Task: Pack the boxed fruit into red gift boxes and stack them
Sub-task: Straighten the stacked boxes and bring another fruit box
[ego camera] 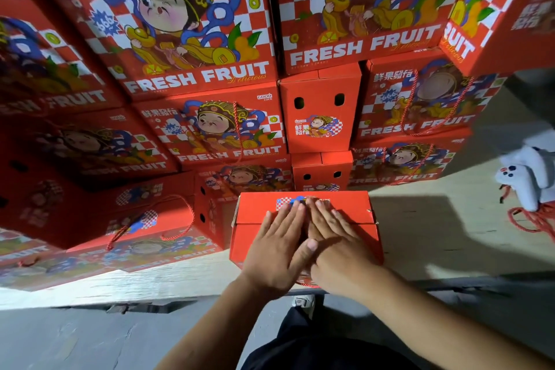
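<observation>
Two flat hands, left hand (277, 252), right hand (336, 245), pressing gift box (258, 210)

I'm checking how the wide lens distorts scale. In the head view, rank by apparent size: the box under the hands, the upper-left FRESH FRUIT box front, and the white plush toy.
1. Upper-left FRESH FRUIT box front, though nearness may inflate it.
2. Box under the hands.
3. White plush toy, partly cut off at the edge.

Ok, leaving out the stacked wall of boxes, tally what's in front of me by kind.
Red gift box: 1
Hands: 2, left hand and right hand, both flat on it
White glove pile: 1
Red cord bundle: 1
Total: 5
</observation>
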Demonstrator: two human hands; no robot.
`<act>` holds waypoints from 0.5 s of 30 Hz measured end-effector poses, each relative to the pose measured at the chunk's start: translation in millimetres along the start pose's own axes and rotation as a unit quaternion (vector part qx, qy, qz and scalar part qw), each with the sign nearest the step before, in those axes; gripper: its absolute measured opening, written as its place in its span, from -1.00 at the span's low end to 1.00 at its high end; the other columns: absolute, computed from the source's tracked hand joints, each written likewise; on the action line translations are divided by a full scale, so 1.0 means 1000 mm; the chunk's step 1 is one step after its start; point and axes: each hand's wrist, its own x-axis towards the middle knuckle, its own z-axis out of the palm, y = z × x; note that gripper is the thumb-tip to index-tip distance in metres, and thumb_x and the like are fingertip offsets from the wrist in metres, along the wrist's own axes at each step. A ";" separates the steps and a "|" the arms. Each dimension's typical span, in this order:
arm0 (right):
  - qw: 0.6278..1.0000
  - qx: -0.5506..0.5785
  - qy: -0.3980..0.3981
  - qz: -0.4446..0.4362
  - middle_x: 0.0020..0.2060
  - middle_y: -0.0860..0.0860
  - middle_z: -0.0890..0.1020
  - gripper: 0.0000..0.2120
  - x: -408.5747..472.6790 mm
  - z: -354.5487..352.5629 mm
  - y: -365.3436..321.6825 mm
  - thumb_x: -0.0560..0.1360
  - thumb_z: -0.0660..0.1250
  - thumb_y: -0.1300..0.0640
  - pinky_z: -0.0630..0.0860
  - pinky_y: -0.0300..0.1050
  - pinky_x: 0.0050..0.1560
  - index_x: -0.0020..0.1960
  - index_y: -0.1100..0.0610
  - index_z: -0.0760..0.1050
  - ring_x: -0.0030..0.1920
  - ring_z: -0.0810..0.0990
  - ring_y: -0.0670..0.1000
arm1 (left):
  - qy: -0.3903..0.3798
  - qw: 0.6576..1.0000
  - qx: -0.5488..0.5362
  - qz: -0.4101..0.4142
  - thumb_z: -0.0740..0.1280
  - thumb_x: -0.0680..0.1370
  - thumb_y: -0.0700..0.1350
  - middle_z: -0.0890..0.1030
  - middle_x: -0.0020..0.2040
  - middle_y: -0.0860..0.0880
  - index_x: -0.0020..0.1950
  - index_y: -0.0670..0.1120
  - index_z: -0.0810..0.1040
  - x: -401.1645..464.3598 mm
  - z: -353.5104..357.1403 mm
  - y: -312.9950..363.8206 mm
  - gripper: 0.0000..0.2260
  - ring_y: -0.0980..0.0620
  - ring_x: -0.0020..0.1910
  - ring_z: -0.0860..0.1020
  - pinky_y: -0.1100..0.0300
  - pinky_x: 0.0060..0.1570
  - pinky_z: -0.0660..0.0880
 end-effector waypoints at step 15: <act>0.707 0.650 0.059 0.272 0.62 -0.09 0.21 -0.14 0.002 -0.011 0.073 0.48 0.18 -0.52 0.15 0.03 0.50 0.65 -0.19 0.06 0.58 0.24 0.02 | 0.058 0.735 -0.633 -0.237 0.01 0.63 0.48 0.57 0.46 -0.02 0.54 0.09 0.50 -0.008 -0.017 -0.066 -0.31 -0.03 0.46 0.52 0.09 0.32 0.56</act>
